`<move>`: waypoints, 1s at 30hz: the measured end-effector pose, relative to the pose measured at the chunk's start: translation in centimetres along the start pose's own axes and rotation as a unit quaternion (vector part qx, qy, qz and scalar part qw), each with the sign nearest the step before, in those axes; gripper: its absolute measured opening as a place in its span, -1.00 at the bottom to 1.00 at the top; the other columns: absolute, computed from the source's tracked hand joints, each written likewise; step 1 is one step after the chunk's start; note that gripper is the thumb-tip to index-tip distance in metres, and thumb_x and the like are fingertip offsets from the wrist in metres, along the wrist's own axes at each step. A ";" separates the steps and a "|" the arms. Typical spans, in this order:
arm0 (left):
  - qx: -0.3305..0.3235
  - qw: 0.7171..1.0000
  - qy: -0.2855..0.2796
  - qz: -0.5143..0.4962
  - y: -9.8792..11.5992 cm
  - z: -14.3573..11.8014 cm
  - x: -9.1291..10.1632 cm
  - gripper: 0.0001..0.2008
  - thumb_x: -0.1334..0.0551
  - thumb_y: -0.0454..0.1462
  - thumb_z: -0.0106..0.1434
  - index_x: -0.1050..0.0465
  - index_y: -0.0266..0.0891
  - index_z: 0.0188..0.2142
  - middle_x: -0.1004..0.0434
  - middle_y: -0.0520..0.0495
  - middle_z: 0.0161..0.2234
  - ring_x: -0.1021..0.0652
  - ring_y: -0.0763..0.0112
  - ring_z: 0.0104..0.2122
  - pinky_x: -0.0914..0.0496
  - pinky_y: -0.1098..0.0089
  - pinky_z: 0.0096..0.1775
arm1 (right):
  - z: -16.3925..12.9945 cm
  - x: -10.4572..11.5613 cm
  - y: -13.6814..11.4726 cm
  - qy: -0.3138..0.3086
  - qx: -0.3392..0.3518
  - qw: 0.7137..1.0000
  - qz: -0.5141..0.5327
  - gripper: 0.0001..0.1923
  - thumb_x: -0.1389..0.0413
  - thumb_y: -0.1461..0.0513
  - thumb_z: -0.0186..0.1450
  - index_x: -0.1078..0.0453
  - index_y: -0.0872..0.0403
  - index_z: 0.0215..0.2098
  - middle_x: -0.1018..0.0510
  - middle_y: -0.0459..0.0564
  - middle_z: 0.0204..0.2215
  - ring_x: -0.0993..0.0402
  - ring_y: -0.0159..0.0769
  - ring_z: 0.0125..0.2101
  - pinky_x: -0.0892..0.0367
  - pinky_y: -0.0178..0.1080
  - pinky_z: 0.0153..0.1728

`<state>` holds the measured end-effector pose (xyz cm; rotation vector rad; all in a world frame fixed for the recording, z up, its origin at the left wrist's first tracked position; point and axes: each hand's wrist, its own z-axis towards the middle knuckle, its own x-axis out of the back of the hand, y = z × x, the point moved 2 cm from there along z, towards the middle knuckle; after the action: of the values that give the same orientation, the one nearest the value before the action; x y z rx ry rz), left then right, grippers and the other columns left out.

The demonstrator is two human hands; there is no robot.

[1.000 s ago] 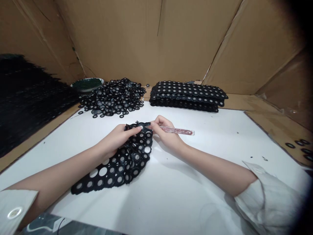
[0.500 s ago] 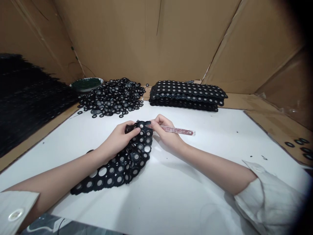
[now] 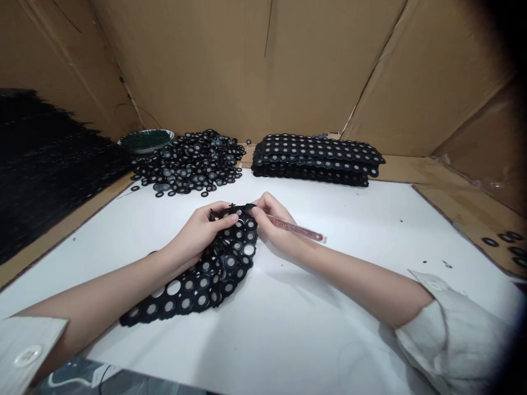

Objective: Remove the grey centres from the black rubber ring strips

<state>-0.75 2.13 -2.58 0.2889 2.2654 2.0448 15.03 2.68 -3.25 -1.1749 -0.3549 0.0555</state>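
Observation:
My left hand (image 3: 206, 226) pinches the upper end of a black sheet of joined rings (image 3: 201, 285), thumb on top. The sheet hangs down bunched and lies across the white table toward the lower left, partly under my left forearm. Most rings have pale grey centres; a few show plain white holes. Against the sheet's upper right corner is my right hand (image 3: 274, 216), closed around a slim flat tool (image 3: 302, 230) with a dark red handle, white lettering and a clear cover. Its tip is hidden behind my fingers at the sheet.
Loose black rings (image 3: 189, 164) form a heap at the back left, beside a bowl (image 3: 146, 141) of dark green stuff. Folded ring sheets (image 3: 317, 159) are stacked at the back right. A tall dark stack (image 3: 49, 164) stands left. Several rings (image 3: 506, 241) lie on cardboard at right.
The tool's handle end has tilted down toward me, and its tip has gone out of sight behind my right fingers. My right hand has moved slightly left, closer to the sheet's corner.

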 end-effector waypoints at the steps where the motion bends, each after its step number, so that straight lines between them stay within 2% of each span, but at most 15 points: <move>1: 0.006 1.000 -0.002 -0.001 0.0 0.0 0.0 -0.74 -0.28 -0.17 -0.01 -0.42 -0.20 -0.30 -0.49 0.01 -0.30 -0.46 0.36 -0.31 -0.27 0.38 -0.23 | 0.0 0.0 -0.2 -0.004 0.003 1.000 -0.019 -0.84 0.12 0.18 0.27 -0.09 0.03 -0.46 -0.20 -0.18 -0.55 -0.10 -0.43 -0.53 -0.03 -0.33 -0.50; 6: 0.027 0.999 -0.030 -0.009 0.5 -0.2 -0.3 -0.74 -0.25 -0.19 0.03 -0.42 -0.21 -0.26 -0.49 -0.02 -0.26 -0.45 0.34 -0.25 -0.26 0.39 -0.20 | 0.0 0.0 -0.9 -0.001 0.022 0.997 -0.075 -0.84 0.15 0.22 0.27 -0.09 0.04 -0.47 -0.18 -0.18 -0.58 -0.10 -0.42 -0.53 -0.03 -0.31 -0.46; 12: 0.058 0.996 -0.065 -0.014 0.8 -0.5 -0.8 -0.79 -0.21 -0.18 0.06 -0.39 -0.15 -0.28 -0.48 0.03 -0.35 -0.46 0.35 -0.33 -0.28 0.40 -0.29 | 0.5 0.2 -0.2 0.022 0.010 0.998 -0.056 -0.82 0.11 0.20 0.25 -0.10 0.05 -0.51 -0.19 -0.18 -0.59 -0.12 -0.42 -0.53 -0.05 -0.32 -0.48; 14: 0.029 0.998 -0.049 0.031 0.9 -0.6 -0.9 -0.82 -0.20 -0.15 0.06 -0.36 -0.17 -0.35 -0.45 0.05 -0.40 -0.44 0.38 -0.37 -0.26 0.41 -0.31 | 0.7 0.3 0.4 0.015 -0.012 1.000 -0.005 -0.81 0.08 0.18 0.24 -0.12 0.06 -0.52 -0.22 -0.19 -0.59 -0.17 -0.43 -0.52 -0.09 -0.33 -0.49; 16: -0.021 0.995 -0.007 0.100 1.1 -0.7 -0.7 -0.82 -0.21 -0.13 0.05 -0.33 -0.20 -0.44 -0.41 0.07 -0.46 -0.40 0.40 -0.41 -0.23 0.43 -0.33 | 0.9 0.3 0.8 0.006 -0.034 0.996 0.081 -0.79 0.05 0.16 0.22 -0.13 0.07 -0.53 -0.30 -0.17 -0.55 -0.26 -0.43 -0.48 -0.18 -0.33 -0.45; 19: -0.069 0.979 0.059 0.183 1.5 -0.8 -0.1 -0.77 -0.22 -0.12 0.02 -0.25 -0.21 -0.55 -0.32 0.10 -0.55 -0.34 0.43 -0.48 -0.18 0.46 -0.39 | 1.3 0.2 1.2 0.007 -0.073 0.972 0.225 -0.76 0.00 0.14 0.19 -0.12 0.08 -0.55 -0.40 -0.11 -0.45 -0.36 -0.42 -0.41 -0.30 -0.28 -0.34; 22: -0.089 0.968 0.084 0.220 1.8 -0.6 0.4 -0.78 -0.20 -0.11 0.04 -0.26 -0.20 -0.54 -0.31 0.10 -0.55 -0.34 0.43 -0.48 -0.18 0.46 -0.39 | 1.5 0.0 1.4 0.016 -0.106 0.945 0.309 -0.75 -0.03 0.14 0.18 -0.11 0.08 -0.55 -0.43 -0.11 -0.45 -0.41 -0.42 -0.39 -0.35 -0.23 -0.27; 24: -0.111 0.961 0.089 0.237 1.9 -0.5 0.6 -0.81 -0.18 -0.12 0.06 -0.35 -0.19 -0.43 -0.40 0.07 -0.45 -0.38 0.39 -0.40 -0.20 0.45 -0.33 | 1.5 0.0 1.4 0.022 -0.122 0.933 0.338 -0.76 -0.03 0.15 0.18 -0.11 0.08 -0.55 -0.44 -0.11 -0.47 -0.42 -0.42 -0.41 -0.37 -0.21 -0.27; 27: -0.124 0.957 0.062 0.255 2.2 -0.5 0.5 -0.76 -0.15 -0.14 0.10 -0.42 -0.18 -0.27 -0.47 0.03 -0.28 -0.41 0.32 -0.26 -0.22 0.43 -0.22 | 1.4 -0.1 1.3 0.024 -0.143 0.919 0.367 -0.75 -0.02 0.19 0.20 -0.08 0.08 -0.57 -0.46 -0.10 -0.49 -0.45 -0.41 -0.45 -0.38 -0.20 -0.28; 30: -0.118 0.959 0.034 0.257 2.4 -0.5 0.4 -0.75 -0.11 -0.14 0.12 -0.46 -0.18 -0.28 -0.51 0.02 -0.28 -0.43 0.28 -0.24 -0.23 0.42 -0.18 | 1.3 -0.1 1.2 0.018 -0.147 0.919 0.366 -0.75 0.00 0.19 0.21 -0.07 0.07 -0.57 -0.48 -0.08 -0.49 -0.46 -0.39 -0.45 -0.39 -0.19 -0.28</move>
<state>-1.02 1.92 -0.13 0.8801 2.1095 2.5712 14.68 4.26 -3.92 -1.5556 0.1347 0.6512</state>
